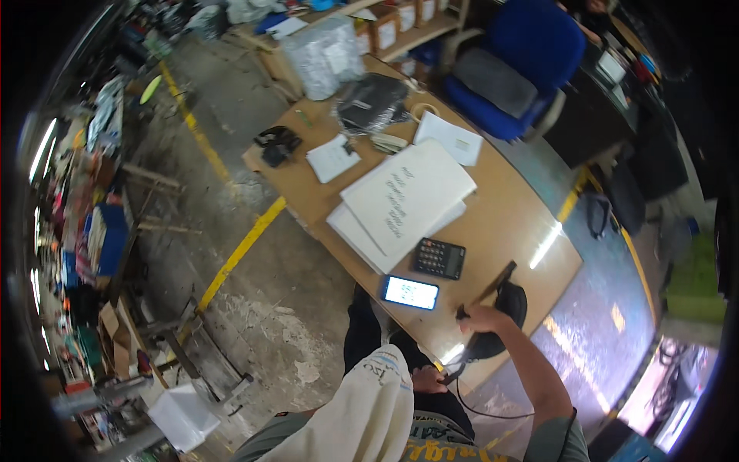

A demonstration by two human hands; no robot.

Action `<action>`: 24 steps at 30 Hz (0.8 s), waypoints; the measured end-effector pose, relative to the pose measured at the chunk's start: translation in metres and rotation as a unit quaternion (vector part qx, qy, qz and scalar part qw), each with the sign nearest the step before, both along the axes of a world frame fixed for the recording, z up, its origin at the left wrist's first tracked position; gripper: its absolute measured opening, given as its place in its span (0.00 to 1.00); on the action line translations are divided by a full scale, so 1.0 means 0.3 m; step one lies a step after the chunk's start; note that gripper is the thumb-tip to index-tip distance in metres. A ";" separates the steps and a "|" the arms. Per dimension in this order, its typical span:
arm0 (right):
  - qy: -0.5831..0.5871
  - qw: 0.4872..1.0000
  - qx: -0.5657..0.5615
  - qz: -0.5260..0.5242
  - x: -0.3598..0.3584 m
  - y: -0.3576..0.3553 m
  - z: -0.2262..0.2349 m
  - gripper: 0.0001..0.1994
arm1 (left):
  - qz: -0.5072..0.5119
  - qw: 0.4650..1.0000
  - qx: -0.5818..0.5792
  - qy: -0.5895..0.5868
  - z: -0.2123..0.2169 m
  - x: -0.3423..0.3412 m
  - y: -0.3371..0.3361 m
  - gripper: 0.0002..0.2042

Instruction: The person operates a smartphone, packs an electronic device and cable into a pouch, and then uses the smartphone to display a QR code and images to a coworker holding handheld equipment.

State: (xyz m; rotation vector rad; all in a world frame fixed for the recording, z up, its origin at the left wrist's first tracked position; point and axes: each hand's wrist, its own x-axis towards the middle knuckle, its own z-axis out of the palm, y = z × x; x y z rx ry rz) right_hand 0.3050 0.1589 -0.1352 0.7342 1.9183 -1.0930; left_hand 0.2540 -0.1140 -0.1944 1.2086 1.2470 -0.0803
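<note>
The right hand point(483, 318) grips black gear point(513, 302) over the bench point(516, 204); phone point(410, 292) at that hand's ten o'clock, left hand point(429, 379) at seven, its grip hard to tell

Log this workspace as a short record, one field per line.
Surface: brown table
Left hand: at the near table edge, by a dark handle-like part; exact grip unclear
Right hand: over the table, beside a black object; hold unclear
Phone: screen lit, lying near the table's edge
Calculator: black, just beyond the phone
Papers: large white stack, handwriting on top
Seat: blue chair with grey cushion, beyond the table
</note>
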 end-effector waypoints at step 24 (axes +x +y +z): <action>-0.011 0.908 -0.197 -0.370 0.213 -0.153 0.367 0.11 | 0.549 0.763 0.293 0.172 0.183 -0.748 -0.427 0.20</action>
